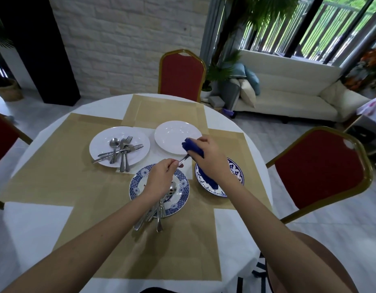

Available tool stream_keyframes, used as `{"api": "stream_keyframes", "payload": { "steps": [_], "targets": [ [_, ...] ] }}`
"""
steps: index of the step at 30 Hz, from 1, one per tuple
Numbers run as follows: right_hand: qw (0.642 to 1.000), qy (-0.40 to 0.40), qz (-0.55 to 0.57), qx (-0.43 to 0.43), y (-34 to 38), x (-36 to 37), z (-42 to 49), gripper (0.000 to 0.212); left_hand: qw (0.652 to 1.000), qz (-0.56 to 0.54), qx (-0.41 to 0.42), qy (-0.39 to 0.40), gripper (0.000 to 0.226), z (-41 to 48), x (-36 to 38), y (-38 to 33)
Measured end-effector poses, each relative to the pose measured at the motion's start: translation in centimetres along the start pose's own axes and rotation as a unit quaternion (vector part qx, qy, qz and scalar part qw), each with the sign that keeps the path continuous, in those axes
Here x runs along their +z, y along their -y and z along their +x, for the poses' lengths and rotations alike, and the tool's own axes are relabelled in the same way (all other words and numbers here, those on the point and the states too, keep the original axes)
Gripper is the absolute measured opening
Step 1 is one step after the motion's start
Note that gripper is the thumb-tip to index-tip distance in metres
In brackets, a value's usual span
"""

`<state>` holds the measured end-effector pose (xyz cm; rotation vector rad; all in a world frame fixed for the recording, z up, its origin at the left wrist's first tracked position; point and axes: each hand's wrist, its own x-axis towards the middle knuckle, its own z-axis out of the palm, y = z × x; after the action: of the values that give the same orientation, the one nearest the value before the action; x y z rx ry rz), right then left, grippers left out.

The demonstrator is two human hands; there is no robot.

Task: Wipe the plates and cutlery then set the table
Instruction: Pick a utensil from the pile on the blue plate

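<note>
Nearest on the desk (34, 229), a cutlery heap (159, 214) is lying on a blue-patterned plate (181, 199), handles pointing toward the person. Just above it, the left grip (161, 176) is pinching one end of a metal utensil (184, 160). Its long axis is running away and rightward into the blue cloth (192, 145), which the right grip (206, 157) is clutching around the other end, so the wipe is probably running along that line. Farther off, forks and spoons (119, 151) are resting on a white plate (102, 151), beside an empty white plate (172, 134).

Bright, soft daylight enters from the windows (309, 24) at one o'clock; shadows are faint, edges bend, the frame is slightly blurred
</note>
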<state>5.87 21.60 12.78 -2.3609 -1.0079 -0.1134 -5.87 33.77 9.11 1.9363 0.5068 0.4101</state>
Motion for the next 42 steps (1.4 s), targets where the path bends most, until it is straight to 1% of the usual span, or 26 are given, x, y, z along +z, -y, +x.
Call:
{"api": "stream_keyframes", "payload": {
  "steps": [2,4,5,7,9,10,11,12,13,14,15,17,18,20,22,24,26,28,31,33,34,36,37,40,41,42],
  "targets": [
    [0.994,-0.015,0.031,0.106,-0.3,-0.5,0.5,0.029,1.0,0.007,0.016,0.0,0.019,-0.3,-0.3,0.0],
    [0.966,0.006,0.135,0.222,-0.6,-1.4,1.0,0.025,0.999,0.021,0.027,0.011,0.02,-0.3,-0.6,0.4],
    [0.947,0.026,0.197,0.253,-0.7,-1.7,1.0,0.025,0.999,0.03,0.029,0.018,0.021,-0.3,-0.9,0.5],
    [0.919,0.049,0.285,0.269,-0.6,-2.1,0.6,0.025,0.998,0.047,0.027,0.031,0.021,-0.1,-1.7,0.7],
    [0.892,0.035,0.356,0.276,-0.4,-2.1,0.3,0.019,0.998,0.038,0.001,0.041,0.018,0.4,-2.7,0.6],
    [0.872,0.015,0.394,0.291,-0.3,-2.1,0.3,0.017,0.999,0.004,-0.03,0.031,0.017,0.6,-3.2,0.5],
    [0.846,-0.011,0.433,0.311,-0.2,-2.0,0.2,0.017,0.994,-0.066,-0.081,0.011,0.018,0.7,-3.7,0.2],
    [0.817,-0.037,0.472,0.328,-0.1,-1.8,0.2,0.018,0.975,-0.165,-0.146,-0.004,0.023,0.7,-4.0,-0.1],
    [0.792,-0.058,0.504,0.339,0.1,-1.5,0.2,0.02,0.942,-0.266,-0.204,-0.001,0.027,0.8,-4.1,-0.3],
    [0.775,-0.072,0.525,0.344,0.3,-1.2,0.1,0.021,0.91,-0.34,-0.237,0.016,0.029,0.7,-3.9,-0.6],
    [0.77,-0.075,0.533,0.344,0.6,-0.8,0.0,0.02,0.891,-0.379,-0.245,0.041,0.029,0.6,-3.4,-1.0],
    [0.78,-0.066,0.525,0.333,1.4,0.2,-0.4,0.022,0.885,-0.4,-0.229,0.067,0.027,0.5,-2.0,-1.8],
    [0.786,-0.058,0.523,0.324,1.9,0.7,-0.8,0.025,0.884,-0.407,-0.223,0.056,0.026,0.7,-1.4,-2.3],
    [0.803,-0.036,0.514,0.3,2.7,1.4,-1.5,0.026,0.873,-0.433,-0.225,0.002,0.022,1.5,-0.6,-2.9],
    [0.848,-0.008,0.463,0.257,3.0,1.8,-2.2,0.017,0.861,-0.448,-0.233,-0.052,0.019,2.3,-0.6,-3.2],
    [0.882,0.003,0.413,0.228,2.9,1.8,-2.7,0.013,0.881,-0.405,-0.227,-0.088,0.014,2.9,-1.1,-2.9],
    [0.891,-0.011,0.383,0.243,2.7,1.3,-2.7,0.015,0.916,-0.328,-0.21,-0.097,0.009,3.1,-1.9,-2.7],
    [0.905,-0.038,0.346,0.244,2.4,0.5,-2.5,0.013,0.955,-0.232,-0.177,-0.054,0.012,2.9,-2.6,-2.5],
    [0.94,-0.071,0.287,0.17,2.4,-0.6,-1.5,0.011,0.984,-0.134,-0.119,0.022,0.023,1.9,-2.6,-2.1],
    [0.971,-0.054,0.219,0.077,2.6,-1.1,-0.8,0.017,0.993,-0.081,-0.081,0.04,0.023,1.2,-1.9,-1.9],
    [0.987,-0.037,0.156,0.015,2.4,-1.1,-0.5,0.023,0.994,-0.066,-0.063,0.052,0.02,1.1,-1.5,-1.9],
    [0.996,-0.003,0.037,-0.084,1.8,-0.7,0.1,0.029,0.993,-0.081,-0.039,0.078,0.019,0.7,-0.9,-2.1],
    [0.996,-0.006,0.019,-0.087,1.6,-0.8,0.3,0.029,0.991,-0.099,-0.035,0.084,0.019,0.5,-0.8,-2.2],
    [0.994,-0.089,0.061,-0.005,0.8,-1.5,1.2,0.025,0.99,-0.115,-0.03,0.08,0.02,0.0,-0.8,-2.3],
    [0.994,-0.095,0.058,-0.002,0.7,-1.5,1.2,0.024,0.99,-0.114,-0.026,0.08,0.02,-0.1,-0.9,-2.2],
    [0.996,-0.078,0.043,-0.022,0.7,-1.3,1.0,0.024,0.99,-0.112,-0.022,0.08,0.019,-0.2,-1.0,-2.1]
  ]
}}
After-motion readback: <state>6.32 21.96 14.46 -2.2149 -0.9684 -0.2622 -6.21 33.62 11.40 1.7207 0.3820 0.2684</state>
